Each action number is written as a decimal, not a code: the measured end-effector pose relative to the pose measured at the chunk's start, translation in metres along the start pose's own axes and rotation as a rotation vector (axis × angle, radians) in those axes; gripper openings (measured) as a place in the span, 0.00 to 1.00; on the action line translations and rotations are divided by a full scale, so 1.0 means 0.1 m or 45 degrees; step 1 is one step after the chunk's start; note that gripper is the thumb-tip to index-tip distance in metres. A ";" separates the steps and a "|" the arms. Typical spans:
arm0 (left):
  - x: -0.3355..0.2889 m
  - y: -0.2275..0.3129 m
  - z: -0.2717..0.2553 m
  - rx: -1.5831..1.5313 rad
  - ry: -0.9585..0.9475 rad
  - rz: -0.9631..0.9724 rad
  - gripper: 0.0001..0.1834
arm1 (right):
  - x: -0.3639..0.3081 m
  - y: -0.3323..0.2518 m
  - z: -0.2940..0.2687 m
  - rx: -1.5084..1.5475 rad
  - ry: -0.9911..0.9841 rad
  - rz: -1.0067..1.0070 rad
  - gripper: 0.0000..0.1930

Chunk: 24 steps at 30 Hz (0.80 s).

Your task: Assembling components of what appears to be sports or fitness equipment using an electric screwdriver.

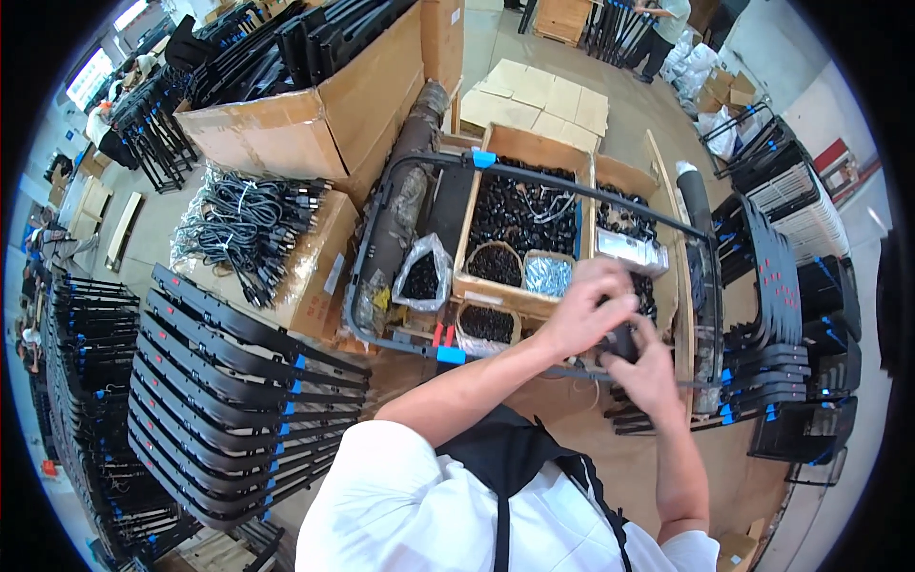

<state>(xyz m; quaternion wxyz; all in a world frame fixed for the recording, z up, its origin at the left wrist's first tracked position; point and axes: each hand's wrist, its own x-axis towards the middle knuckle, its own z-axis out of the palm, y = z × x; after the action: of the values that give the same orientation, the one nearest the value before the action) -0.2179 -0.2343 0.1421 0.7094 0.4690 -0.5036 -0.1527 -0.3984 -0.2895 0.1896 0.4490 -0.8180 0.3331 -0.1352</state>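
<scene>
My right hand (pixel 650 370) is closed round a small dark part (pixel 621 343), mostly hidden by the fingers; its kind does not show. Just above it, my left hand (pixel 593 310) has its fingers curled and pinched together, and I cannot make out what is in them. Both hands are over the near right of a wooden parts box (pixel 496 283), close to the near bar of a black tubular frame (pixel 396 340) with blue tape that spans it. Inside the box are black plastic parts (pixel 524 205), silver screws (pixel 548 275) and dark screws (pixel 495 264).
On the left, bundled black cables (pixel 250 224) lie on a carton (pixel 324 267). Stacked black frames (pixel 205 400) stand below them. A large carton (pixel 257 129) of black parts rises at upper left. More black panels (pixel 777 267) stand at right. Other people work farther off.
</scene>
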 end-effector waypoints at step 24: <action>0.13 -2.28 -2.51 0.693 0.400 -1.260 0.37 | 2.82 0.25 2.52 -0.826 -0.353 -0.369 0.37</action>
<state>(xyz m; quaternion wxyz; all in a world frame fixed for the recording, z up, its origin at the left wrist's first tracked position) 0.0619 -0.2320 -0.0505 0.4737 0.8307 -0.1348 -0.2595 -0.0686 -0.3249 0.0061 0.1836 -0.9668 0.1754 0.0271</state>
